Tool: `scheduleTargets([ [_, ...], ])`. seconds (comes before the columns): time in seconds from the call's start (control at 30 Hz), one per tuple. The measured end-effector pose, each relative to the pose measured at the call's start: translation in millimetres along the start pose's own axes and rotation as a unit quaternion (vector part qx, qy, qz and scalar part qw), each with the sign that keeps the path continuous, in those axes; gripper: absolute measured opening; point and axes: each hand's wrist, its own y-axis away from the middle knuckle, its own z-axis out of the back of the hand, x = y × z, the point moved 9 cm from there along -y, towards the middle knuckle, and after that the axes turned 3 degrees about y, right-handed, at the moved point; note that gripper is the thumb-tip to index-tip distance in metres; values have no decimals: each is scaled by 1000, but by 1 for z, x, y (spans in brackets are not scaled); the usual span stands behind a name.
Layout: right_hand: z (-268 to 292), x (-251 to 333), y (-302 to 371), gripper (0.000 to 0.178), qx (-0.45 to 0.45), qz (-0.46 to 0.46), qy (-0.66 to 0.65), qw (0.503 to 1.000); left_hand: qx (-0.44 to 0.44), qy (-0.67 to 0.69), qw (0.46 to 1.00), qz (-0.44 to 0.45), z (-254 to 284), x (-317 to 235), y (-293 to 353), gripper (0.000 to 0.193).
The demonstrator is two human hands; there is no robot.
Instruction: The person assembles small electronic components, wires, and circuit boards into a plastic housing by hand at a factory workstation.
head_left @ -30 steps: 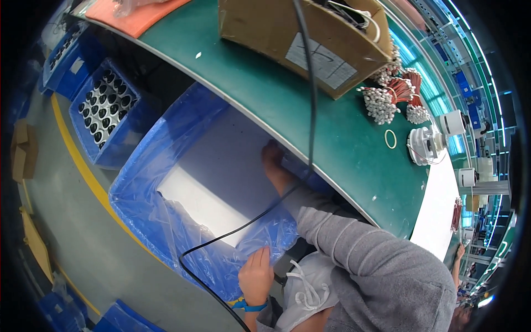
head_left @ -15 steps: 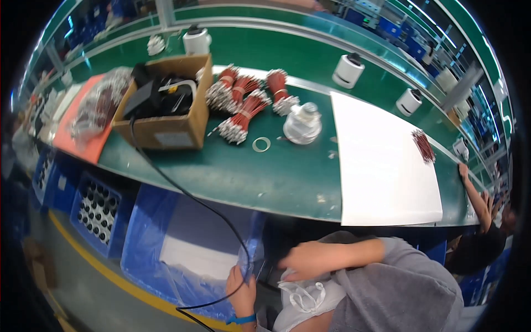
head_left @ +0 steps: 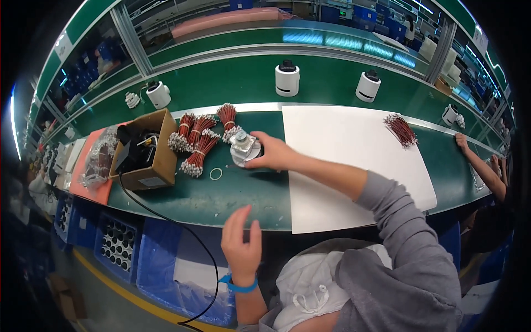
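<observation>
Right hand (head_left: 275,152): fingers gripping white round part (head_left: 244,150) beside red wire bundles (head_left: 202,152). Left hand (head_left: 241,249): fingers parted, near table (head_left: 251,193) edge.

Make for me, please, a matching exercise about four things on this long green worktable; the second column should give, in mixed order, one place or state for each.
1. white, round, stepped part
2. brown cardboard box
3. thin, pale ring
4. rightmost red-wire bundle

A. flat on the bare green tabletop
B. on the white rectangular sheet
C. gripped by the right hand
D. open, containing black objects

Pairs: 1-C, 2-D, 3-A, 4-B
</observation>
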Motion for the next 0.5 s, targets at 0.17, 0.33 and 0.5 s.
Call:
scheduleTargets([
  [0.17,9,-1,3,75,-13,10,-12,1000,-10,10,1000,18,-19,4,-40,32],
  [0.33,49,7,84,75,301,156,6,941,26,117,993,8,-54,-10,-64,49],
  [0.5,83,-32,150,75,397,100,15,912,334,146,928,-77,-153,-57,-36,54],
])
